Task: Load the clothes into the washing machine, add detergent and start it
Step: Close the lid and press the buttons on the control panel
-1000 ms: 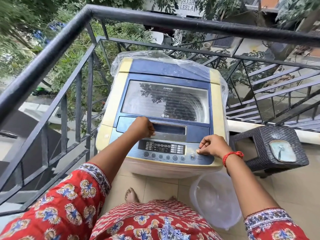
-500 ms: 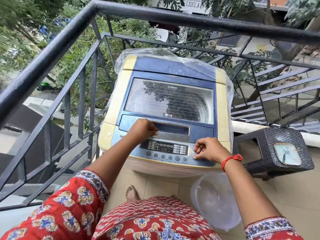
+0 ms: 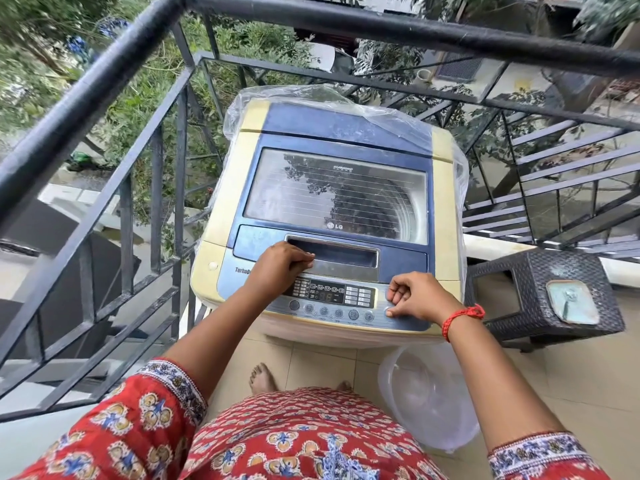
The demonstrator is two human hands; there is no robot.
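Observation:
A yellow and blue top-loading washing machine (image 3: 341, 121) stands in front of me with its glass lid (image 3: 332, 192) down; the drum shows dimly through it. My left hand (image 3: 277, 268) rests as a curled fist on the front lip of the lid handle (image 3: 343, 254). At the right end of the control panel (image 3: 332, 294), my right hand (image 3: 420, 299) has its fingers curled and one fingertip down on a button. The panel display is lit. No clothes or detergent show outside the machine.
A clear plastic tub (image 3: 427, 405) sits on the tiled floor by my right leg. To the right of the machine stands a dark wicker stool (image 3: 540, 289) bearing a small tray. A black metal railing (image 3: 104, 74) closes in the left and far sides. Clear plastic sheeting (image 3: 242, 109) drapes the machine's back.
My right hand has slid slightly left along the panel's right end and still presses there. The left hand stays at the lid handle. My view has drawn a little closer.

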